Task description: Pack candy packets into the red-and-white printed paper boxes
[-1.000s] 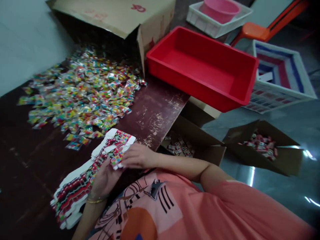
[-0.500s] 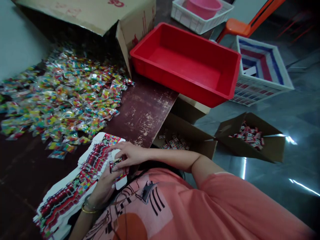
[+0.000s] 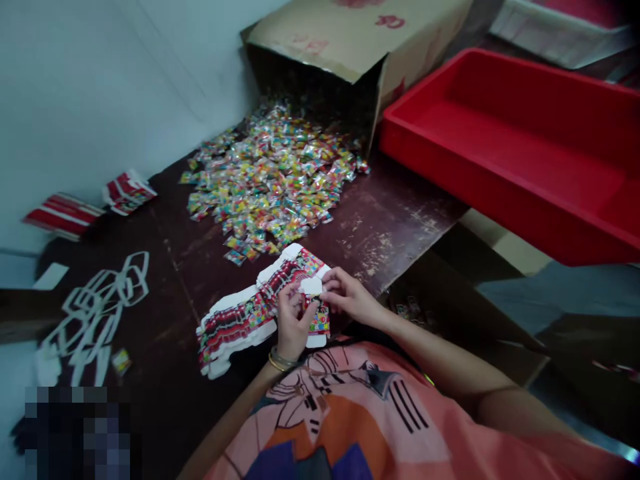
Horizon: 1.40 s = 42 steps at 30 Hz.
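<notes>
At the far left, a red-and-white striped printed bundle [image 3: 65, 215] lies near the pale wall [image 3: 150, 73] on the dark, worn wooden desk [image 3: 170, 300]. In front of it is a tangle of thin white loops [image 3: 95, 313], with one small yellowish packet [image 3: 121, 362] just beside them. A second red-and-white printed bundle [image 3: 129, 192] stands by the wall. Next, a fanned row of flat red, black and white printed cartons [image 3: 240, 327] slants across the desk, and beyond it spreads a loose heap of clear packets with bright multicoloured contents [image 3: 275, 187]. The left hand [image 3: 294, 327] has its grip clamped on a small multicoloured printed carton with white end flaps [image 3: 320, 323], near the desk's front edge. Behind, a brown cardboard box [image 3: 325, 43] gapes toward the heap. The right hand [image 3: 356, 297] has its fingertips at the carton's right edge; whether its grip is closed there I cannot tell. Farthest right is a deep red rectangular plastic tub [image 3: 500, 153].
</notes>
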Each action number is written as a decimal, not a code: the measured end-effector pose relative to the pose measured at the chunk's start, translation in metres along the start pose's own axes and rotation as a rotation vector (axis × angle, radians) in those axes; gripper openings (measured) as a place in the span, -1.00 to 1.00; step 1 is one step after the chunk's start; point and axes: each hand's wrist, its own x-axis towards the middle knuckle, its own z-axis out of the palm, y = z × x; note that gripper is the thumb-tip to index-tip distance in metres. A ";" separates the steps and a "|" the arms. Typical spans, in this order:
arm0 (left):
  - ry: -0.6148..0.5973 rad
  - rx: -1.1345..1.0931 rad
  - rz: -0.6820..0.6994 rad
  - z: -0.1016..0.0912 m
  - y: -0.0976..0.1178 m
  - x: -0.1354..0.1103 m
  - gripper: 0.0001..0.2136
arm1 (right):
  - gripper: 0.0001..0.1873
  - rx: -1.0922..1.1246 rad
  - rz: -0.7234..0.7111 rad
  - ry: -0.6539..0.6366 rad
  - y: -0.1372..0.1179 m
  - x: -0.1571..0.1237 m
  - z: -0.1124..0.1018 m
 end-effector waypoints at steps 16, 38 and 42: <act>-0.199 -0.513 -0.495 -0.018 0.007 -0.025 -0.45 | -0.77 -0.117 0.185 -0.314 -0.009 -0.003 0.018; -0.464 -0.217 -0.339 -0.041 -0.017 -0.030 -0.35 | -0.68 -0.701 -0.414 -0.579 -0.009 -0.008 0.011; -0.456 0.018 -0.257 -0.046 0.004 -0.014 -0.44 | -0.71 -0.855 -0.485 -0.499 -0.020 0.041 -0.015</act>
